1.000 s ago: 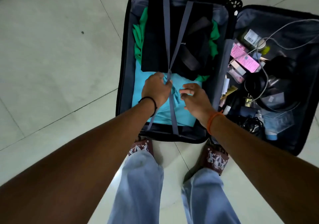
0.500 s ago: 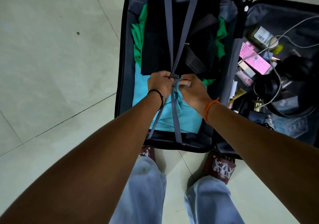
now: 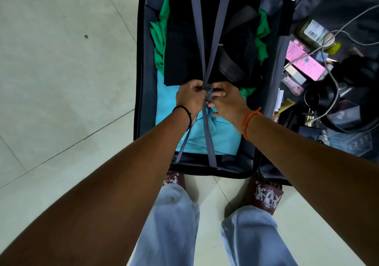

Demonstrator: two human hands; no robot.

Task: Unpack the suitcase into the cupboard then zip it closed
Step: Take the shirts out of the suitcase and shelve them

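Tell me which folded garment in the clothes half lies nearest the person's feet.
The light blue garment, at the near end of the suitcase, under both hands. The black garment and green garment lie farther up, beyond the buckle.

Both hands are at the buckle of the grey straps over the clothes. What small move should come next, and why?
Probably squeeze the buckle open and part the grey straps. The left hand and right hand both pinch it, it looks still joined, and the straps cross the black clothes, which cannot lift out until then.
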